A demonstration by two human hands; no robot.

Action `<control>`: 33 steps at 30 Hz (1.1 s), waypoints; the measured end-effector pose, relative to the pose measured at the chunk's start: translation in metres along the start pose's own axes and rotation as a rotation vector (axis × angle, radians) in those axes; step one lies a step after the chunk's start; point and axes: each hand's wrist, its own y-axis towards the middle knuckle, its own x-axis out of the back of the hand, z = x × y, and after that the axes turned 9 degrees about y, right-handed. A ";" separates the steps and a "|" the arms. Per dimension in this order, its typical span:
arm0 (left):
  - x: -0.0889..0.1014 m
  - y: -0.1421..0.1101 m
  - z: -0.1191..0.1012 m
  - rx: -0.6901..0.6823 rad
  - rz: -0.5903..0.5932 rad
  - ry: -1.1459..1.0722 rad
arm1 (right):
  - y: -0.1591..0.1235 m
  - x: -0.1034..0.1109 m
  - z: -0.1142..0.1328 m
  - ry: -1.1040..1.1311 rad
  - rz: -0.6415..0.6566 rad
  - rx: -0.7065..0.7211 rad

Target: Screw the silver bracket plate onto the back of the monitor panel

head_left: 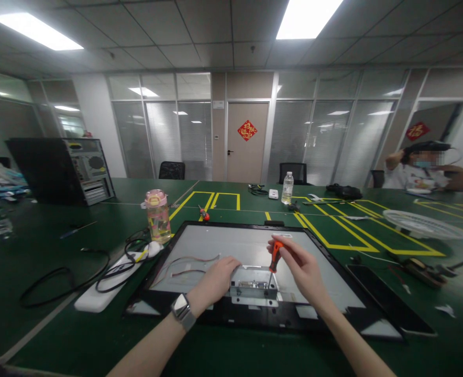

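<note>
A flat display panel (294, 241) with a black frame lies back side up in front of me. On its near middle sits a metal bracket box (255, 302) with a small board inside. My right hand (300, 264) pinches a red-and-black screwdriver (275, 256), its shaft pointing down into the box's right end. Against the left edge of the box rests my left hand (218, 280), fingers bent over its rim; their tips are partly hidden. Loose thin cables (188, 266) lie on the panel left of the box.
Left of the panel are a white power strip (106, 285) with black cords and a pink-lidded bottle (157, 217). A computer case (46, 170) stands farther left. A second screwdriver (204, 213), a water bottle (288, 188) and a dark slab (388, 301) surround the panel. Another person sits far right.
</note>
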 end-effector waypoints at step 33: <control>0.002 0.000 -0.001 0.007 0.008 0.020 | 0.004 -0.001 -0.005 0.356 0.064 -0.181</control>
